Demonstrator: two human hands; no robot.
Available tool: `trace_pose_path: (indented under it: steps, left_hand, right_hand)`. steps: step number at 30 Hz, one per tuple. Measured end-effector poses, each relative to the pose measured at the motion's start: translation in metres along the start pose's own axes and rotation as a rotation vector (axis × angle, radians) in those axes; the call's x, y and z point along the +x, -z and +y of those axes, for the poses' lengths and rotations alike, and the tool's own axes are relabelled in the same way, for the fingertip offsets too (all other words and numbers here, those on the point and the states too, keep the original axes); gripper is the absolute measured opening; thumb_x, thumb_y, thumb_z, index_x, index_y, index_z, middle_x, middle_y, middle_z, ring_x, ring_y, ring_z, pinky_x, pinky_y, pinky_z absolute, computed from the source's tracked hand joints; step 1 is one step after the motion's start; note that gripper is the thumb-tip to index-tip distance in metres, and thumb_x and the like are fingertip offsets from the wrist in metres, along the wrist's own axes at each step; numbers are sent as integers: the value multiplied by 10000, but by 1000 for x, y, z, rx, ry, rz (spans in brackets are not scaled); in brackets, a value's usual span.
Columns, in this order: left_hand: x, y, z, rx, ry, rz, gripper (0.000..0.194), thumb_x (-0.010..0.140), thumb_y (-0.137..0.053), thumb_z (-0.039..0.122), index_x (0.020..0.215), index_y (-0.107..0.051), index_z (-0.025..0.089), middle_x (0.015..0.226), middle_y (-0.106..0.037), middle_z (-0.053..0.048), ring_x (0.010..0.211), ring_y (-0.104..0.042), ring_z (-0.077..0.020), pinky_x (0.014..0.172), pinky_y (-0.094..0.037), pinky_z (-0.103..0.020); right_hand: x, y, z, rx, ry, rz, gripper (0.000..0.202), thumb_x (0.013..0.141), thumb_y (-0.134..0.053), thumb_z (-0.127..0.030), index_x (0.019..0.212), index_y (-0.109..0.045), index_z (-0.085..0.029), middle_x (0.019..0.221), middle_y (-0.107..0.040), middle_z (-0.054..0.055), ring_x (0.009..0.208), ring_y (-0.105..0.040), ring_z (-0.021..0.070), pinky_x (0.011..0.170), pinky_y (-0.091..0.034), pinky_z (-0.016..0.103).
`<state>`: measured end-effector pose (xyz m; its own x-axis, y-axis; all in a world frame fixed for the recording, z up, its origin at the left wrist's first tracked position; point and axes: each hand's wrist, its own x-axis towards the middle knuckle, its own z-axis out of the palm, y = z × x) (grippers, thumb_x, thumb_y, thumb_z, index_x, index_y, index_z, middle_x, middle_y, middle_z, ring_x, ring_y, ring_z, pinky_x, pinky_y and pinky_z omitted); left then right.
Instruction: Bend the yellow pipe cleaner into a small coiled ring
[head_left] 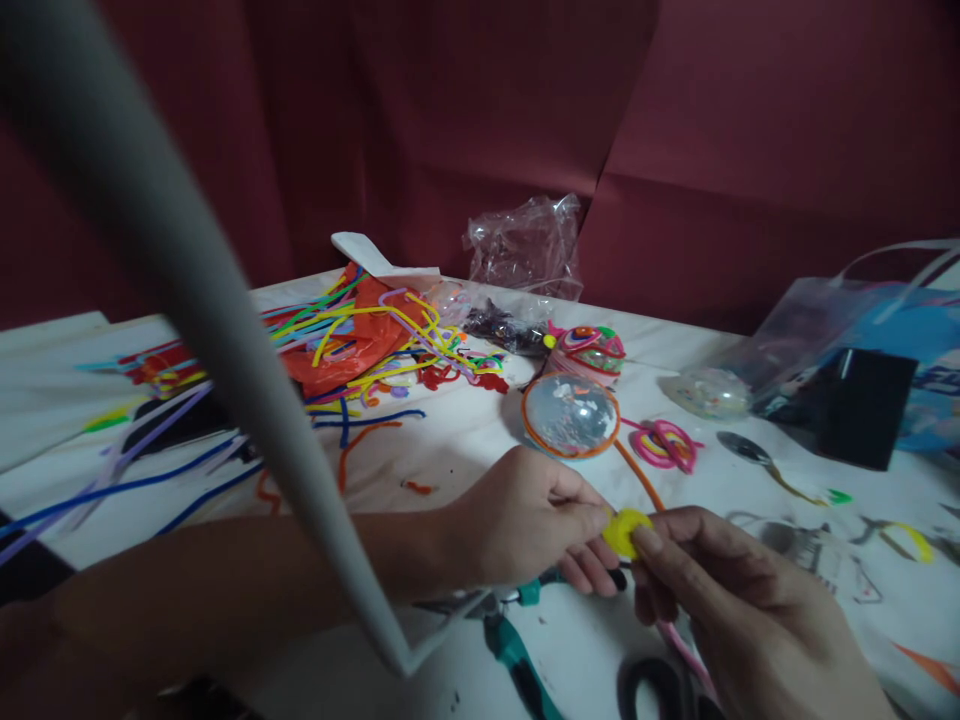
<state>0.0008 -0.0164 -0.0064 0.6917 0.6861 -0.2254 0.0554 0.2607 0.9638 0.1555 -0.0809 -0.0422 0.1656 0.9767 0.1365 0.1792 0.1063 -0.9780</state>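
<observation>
Both hands' grip — left hand [525, 515], right hand [720, 590] — on yellow coil [624, 530] (pipe cleaner).

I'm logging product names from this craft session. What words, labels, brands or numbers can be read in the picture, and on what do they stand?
None can be read.
Blue printed bag at the right edge: dark marks that may be lettering, too blurred to read.
Black card in front of it: no text visible.
Clear plastic wrapper at the back: no label visible.
Yellow piece pinched between the left hand and right hand: plain, no markings.
</observation>
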Motion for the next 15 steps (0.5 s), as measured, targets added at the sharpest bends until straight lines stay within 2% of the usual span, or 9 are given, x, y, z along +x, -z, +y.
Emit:
trace_pose_path:
  steps: [3,9,12,15]
  left_hand:
    - [0,0,-1,7,-5,7,201,827,-486,125,630,-526,114,548,-559,25,436,-544,-58,464,-435,-175]
    - [-1,0,-5,57,-59,56,163,805,-531,171,647,-528,128,532,-551,37,437,-540,-68,448,-417,-176]
    - [-1,-1,-7,152,-84,98,172,811,-522,207,657,-538,132,532,-547,36,445,-526,-68,444,-398,-176]
    - [0,-1,-7,115,-112,108,135,787,-543,203,675,-563,129,518,-546,36,467,-531,-74,479,-422,-189]
  right_hand:
    - [1,1,-1,-88,31,-43,306,801,-644,-458,644,-652,-195,506,-571,7,413,-436,84,338,-322,148]
    - [-2,3,-4,-157,40,-97,329,811,-611,-484,640,-655,-205,487,-544,-2,394,-385,80,322,-283,158]
    - [-4,1,-5,-199,56,-62,345,791,-621,-495,607,-650,-205,459,-519,-8,382,-350,77,316,-260,165]
    - [-5,0,-5,-207,69,-2,336,777,-638,-493,609,-655,-202,474,-544,2,399,-395,90,334,-304,169]
